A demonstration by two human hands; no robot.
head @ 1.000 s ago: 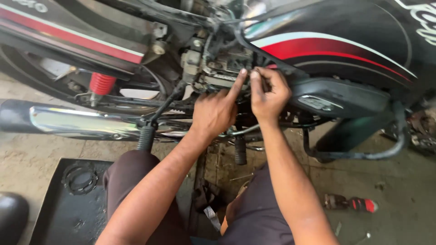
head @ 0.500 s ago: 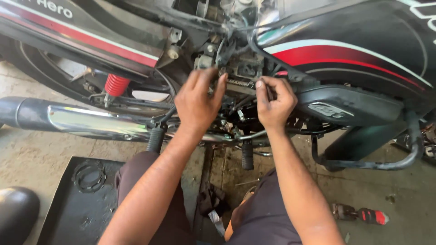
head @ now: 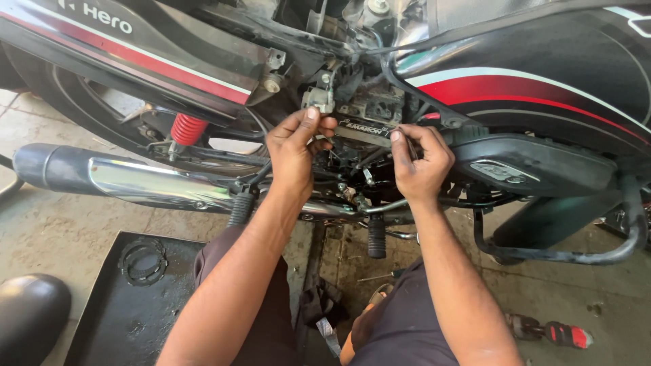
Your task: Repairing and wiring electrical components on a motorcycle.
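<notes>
Black and red motorcycle bodywork (head: pixel 542 88) stands opened at its middle, where a battery (head: pixel 366 115) sits among cables. Left hand (head: pixel 293 152) pinches a small metal connector (head: pixel 319 100) just beside the battery's left edge. Right hand (head: pixel 419 163) is curled around a thin dark tool (head: pixel 409 144) at the battery's right edge, above the chrome exhaust pipe (head: pixel 156 183).

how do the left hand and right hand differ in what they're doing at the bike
The left hand is raised higher, its fingertips pinched at a small grey metal bracket; the right hand sits lower, beside the black battery box. The left hand's grip holds no tool that shows; the right hand is curled round a thin dark rod-like tool. Both reach into the open side of the black and red motorcycle.
</notes>
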